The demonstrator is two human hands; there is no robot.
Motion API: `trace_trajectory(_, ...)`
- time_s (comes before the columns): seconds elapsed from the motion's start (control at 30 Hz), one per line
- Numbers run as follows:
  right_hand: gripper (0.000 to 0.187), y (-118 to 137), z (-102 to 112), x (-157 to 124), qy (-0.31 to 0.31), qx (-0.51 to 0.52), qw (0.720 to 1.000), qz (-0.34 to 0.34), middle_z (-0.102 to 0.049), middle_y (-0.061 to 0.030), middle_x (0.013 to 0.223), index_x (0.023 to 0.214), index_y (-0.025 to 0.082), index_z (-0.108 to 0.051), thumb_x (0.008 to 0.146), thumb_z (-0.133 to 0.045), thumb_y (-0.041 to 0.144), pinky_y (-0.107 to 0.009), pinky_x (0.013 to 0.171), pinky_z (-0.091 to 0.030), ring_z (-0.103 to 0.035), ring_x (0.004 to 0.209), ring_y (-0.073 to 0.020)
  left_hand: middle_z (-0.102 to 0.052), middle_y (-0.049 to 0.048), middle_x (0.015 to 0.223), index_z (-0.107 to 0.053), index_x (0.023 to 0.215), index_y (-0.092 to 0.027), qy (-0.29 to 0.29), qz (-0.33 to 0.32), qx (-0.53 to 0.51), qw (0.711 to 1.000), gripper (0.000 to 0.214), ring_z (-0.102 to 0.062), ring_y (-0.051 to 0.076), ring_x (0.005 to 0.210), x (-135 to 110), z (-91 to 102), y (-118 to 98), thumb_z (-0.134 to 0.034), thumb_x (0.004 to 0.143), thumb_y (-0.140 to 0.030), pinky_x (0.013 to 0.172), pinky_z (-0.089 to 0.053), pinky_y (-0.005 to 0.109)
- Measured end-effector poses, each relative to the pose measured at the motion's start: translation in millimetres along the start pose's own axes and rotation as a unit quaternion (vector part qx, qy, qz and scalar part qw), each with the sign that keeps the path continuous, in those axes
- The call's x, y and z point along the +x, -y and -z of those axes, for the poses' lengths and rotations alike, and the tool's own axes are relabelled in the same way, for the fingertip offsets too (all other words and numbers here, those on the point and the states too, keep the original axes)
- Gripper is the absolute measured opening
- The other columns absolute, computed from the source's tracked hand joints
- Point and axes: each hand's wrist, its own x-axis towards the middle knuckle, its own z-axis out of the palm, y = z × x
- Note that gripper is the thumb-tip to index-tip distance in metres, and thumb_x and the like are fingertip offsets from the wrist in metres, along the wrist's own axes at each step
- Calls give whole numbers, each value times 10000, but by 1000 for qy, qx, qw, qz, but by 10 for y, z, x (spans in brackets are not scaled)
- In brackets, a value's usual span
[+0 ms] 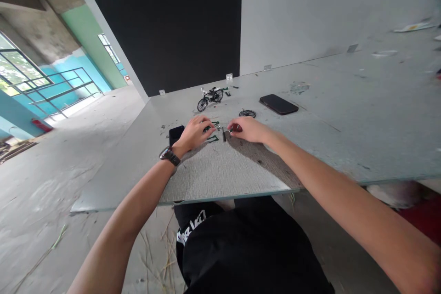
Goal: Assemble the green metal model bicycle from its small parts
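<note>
My left hand (197, 132), with a black watch on its wrist, curls its fingers over a small dark green model-bicycle frame part (215, 123). Another green piece (213, 138) lies just below the fingertips. Facing it, my right hand (248, 129) has thumb and fingers pinched together around something small, too hidden to name. Between both hands lies a thin dark rod-like piece (223, 135), with tiny silvery bits beside it. Behind my right hand a loose spoked model wheel (247, 113) rests flat. Farther back stands a black miniature bicycle (210, 97).
A black phone (278, 104) lies right of the wheel. Beside my left wrist sits a small black tray-like object (176, 134). Small dark pieces (228, 94) lie near the bicycle. The glass-topped table (113, 179) ends close to my body; a black panel (179, 27) rises behind.
</note>
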Motion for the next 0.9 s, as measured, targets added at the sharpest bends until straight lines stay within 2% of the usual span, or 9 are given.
trace_trajectory(0.1, 285, -35, 87, -13, -12, -10, 1000, -21, -743, -91, 981, 1033, 221, -729, 787, -649, 102, -369, 739, -499, -673, 857, -249, -645, 119, 1132, -704, 1024, -200, 18, -2, -4, 1000, 351, -586, 265, 1080, -6, -5, -5, -446, 1040, -437, 977, -452, 443)
trace_trajectory(0.2, 344, -166, 211, -46, -62, -46, 995, -57, -734, -73, 985, 1033, 218, -723, 776, -590, 32, -368, 764, -490, -660, 870, -238, -652, 115, 1110, -709, 1026, -196, 25, -2, -23, 999, 340, -593, 256, 1055, -11, -12, 5, -457, 1037, -424, 964, -463, 435)
trace_trajectory(0.3, 318, -361, 307, -88, -98, -111, 984, -96, -718, -97, 1033, 1043, 211, -734, 819, -568, 58, -390, 789, -490, -646, 913, -256, -659, 110, 1091, -715, 1006, -194, 25, -7, -32, 999, 322, -599, 245, 1028, -9, -27, 11, -479, 1029, -412, 965, -466, 433)
trace_trajectory(0.43, 305, -503, 301, -104, -78, -163, 980, -85, -686, -130, 1157, 1152, 219, -732, 876, -607, 187, -436, 896, -482, -624, 1051, -295, -663, 107, 1091, -720, 1003, -198, 26, -10, -34, 999, 307, -599, 250, 1047, -3, -45, 10, -491, 1024, -400, 976, -465, 439)
trace_trajectory(0.53, 344, -448, 209, -77, -47, -158, 985, -57, -664, -129, 1266, 1236, 244, -708, 913, -606, 298, -458, 937, -462, -605, 1116, -311, -664, 107, 1090, -722, 1009, -203, 31, -8, -29, 999, 302, -599, 253, 1053, 2, -48, 4, -492, 1021, -398, 971, -470, 439)
trace_trajectory(0.63, 396, -334, 102, -43, -40, -155, 986, -52, -642, -104, 1347, 1311, 292, -671, 927, -575, 308, -487, 936, -432, -567, 1184, -338, -667, 105, 1085, -725, 1006, -209, 30, -3, -30, 999, 284, -601, 251, 1049, 4, -48, -10, -499, 1017, -380, 982, -467, 447)
trace_trajectory(0.77, 376, -241, 18, -21, -34, -169, 982, -71, -672, -124, 1290, 1281, 272, -692, 939, -536, 294, -518, 905, -396, -534, 1185, -383, -671, 103, 1076, -731, 987, -206, 22, 2, -44, 999, 260, -600, 250, 1041, 1, -53, -30, -524, 1005, -362, 989, -460, 454)
trace_trajectory(0.9, 360, -243, 32, -29, -32, -178, 980, -87, -674, -151, 1278, 1263, 246, -703, 950, -543, 321, -547, 895, -397, -524, 1178, -414, -671, 103, 1072, -733, 985, -207, 20, 3, -50, 999, 262, -600, 254, 1042, -2, -59, -30, -529, 1002, -370, 989, -456, 454)
